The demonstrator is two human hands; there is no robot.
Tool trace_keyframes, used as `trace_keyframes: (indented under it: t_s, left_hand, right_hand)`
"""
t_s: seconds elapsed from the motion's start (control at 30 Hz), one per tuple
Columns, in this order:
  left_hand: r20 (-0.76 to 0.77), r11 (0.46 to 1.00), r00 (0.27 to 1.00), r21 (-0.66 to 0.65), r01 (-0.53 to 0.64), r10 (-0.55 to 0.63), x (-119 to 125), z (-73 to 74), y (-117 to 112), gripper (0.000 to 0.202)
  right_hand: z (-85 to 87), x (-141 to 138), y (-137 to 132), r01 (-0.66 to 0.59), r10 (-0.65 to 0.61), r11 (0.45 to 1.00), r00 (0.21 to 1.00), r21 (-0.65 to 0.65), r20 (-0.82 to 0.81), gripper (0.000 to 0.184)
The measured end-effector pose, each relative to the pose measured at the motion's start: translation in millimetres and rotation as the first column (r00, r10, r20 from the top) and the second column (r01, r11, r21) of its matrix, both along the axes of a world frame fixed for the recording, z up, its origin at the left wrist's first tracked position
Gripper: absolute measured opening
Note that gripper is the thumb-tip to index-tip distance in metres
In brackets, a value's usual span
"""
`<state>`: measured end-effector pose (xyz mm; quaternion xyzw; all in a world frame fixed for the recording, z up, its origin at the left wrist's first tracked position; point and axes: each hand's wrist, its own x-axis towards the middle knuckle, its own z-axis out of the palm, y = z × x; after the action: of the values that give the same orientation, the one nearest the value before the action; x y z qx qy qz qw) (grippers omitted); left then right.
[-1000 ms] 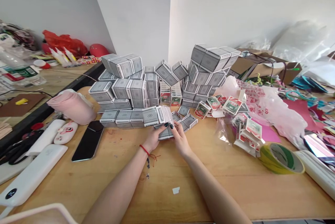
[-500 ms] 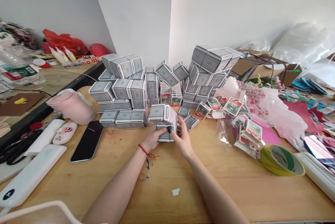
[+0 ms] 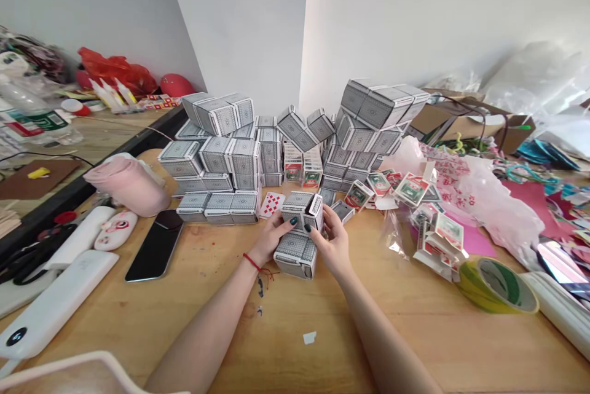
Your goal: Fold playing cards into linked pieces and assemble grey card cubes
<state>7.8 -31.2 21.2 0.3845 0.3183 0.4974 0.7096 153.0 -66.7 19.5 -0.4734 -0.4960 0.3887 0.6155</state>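
Both hands grip a block of grey-patterned card packs held above the wooden table. My left hand clasps its left side, fingers curled over the top. My right hand clasps the right side. A red-pipped playing card lies face up just left of the block. Behind stands a wall of stacked grey card packs, with another stack to the right.
A black phone, a pink roll and white devices lie left. Loose red-green card boxes, a pink plastic bag and a yellow-green tape roll lie right. A paper scrap lies near.
The hands gathered loose packs into a block, pulled it towards me and lifted it off the table. A red-pipped card now shows where the packs lay.
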Motion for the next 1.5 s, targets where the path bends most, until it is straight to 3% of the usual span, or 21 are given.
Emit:
trace_keyframes:
  t_s: [0.2,0.37,0.5,0.67,1.17,1.5]
  left_hand:
    - [-0.096,0.992,0.989,0.077,-0.102,0.109,0.5,0.2,2.5,0.035]
    - [-0.034,0.993,0.992,0.003,-0.118,0.118,1.0,-1.0,3.1,0.032]
    - [0.031,0.992,0.993,-0.061,-0.113,0.115,-0.3,-2.3,4.9,0.032]
    - [0.001,0.990,0.993,-0.069,-0.119,0.120,0.9,-1.4,4.2,0.032]
    - [-0.015,0.993,0.995,-0.061,-0.097,0.096,1.7,-5.0,4.3,0.032]
    - [0.041,0.995,0.999,-0.094,-0.019,0.023,2.4,-1.2,0.2,0.038]
  right_hand:
    - [-0.8,-0.8,-0.4,0.012,-0.014,0.999,0.999,0.037,0.049,0.059]
    - [-2.5,-2.0,0.6,0.013,-0.013,1.000,1.000,0.001,-0.025,0.053]
    - [-3.7,-2.2,1.3,0.060,-0.060,0.998,0.995,-0.006,-0.079,0.048]
    - [-2.1,-4.3,0.0,-0.001,0.000,1.000,0.998,-0.002,-0.060,0.050]
    - [-2.0,-5.1,0.1,-0.011,0.012,1.000,0.997,0.012,-0.080,0.051]
    - [-3.2,-5.3,2.8,-0.055,0.052,0.998,0.991,-0.019,-0.122,0.046]
